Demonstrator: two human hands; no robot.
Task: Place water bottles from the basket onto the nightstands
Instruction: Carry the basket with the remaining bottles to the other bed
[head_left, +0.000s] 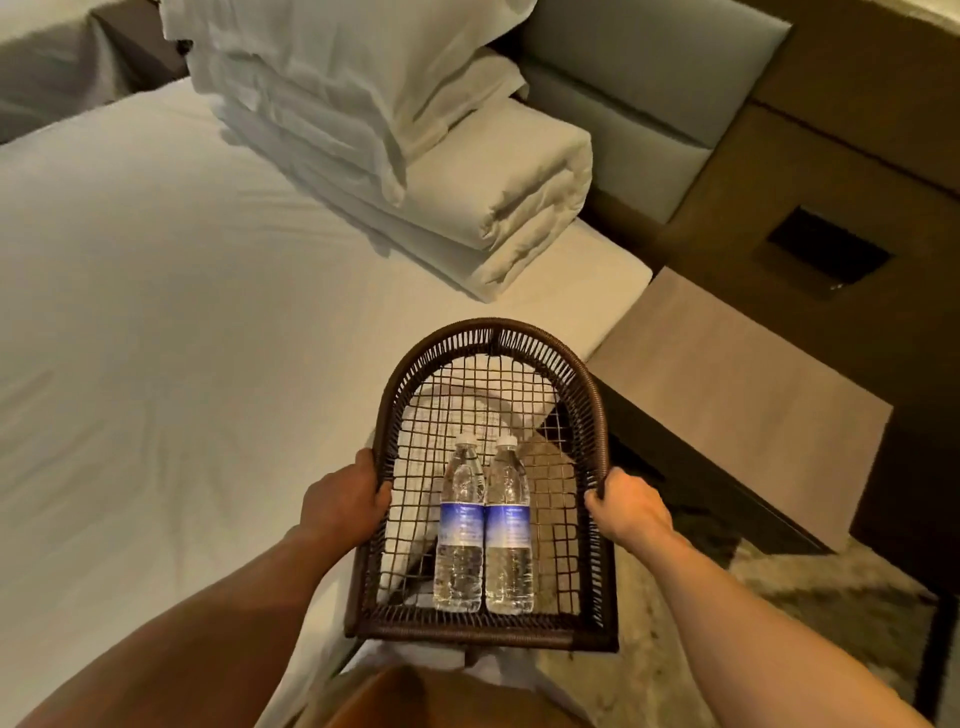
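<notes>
I see a wide white-sheeted bed (182, 312), warmly lit. At its head sit folded white duvets (467, 197) before a grey padded headboard (639, 104). Right of the bed, patterned carpet (831, 597).

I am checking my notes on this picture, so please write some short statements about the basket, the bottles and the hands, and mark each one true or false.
1. Two water bottles lie side by side in the basket. True.
2. Only the left hand holds the basket. False: the right hand grips the other side of the rim too.
3. The bottles have red caps. False: both caps are white.
4. Folded white bedding is stacked on the bed. True.
5. A bottle already stands on the nightstand. False: no bottle is seen on it.
</notes>
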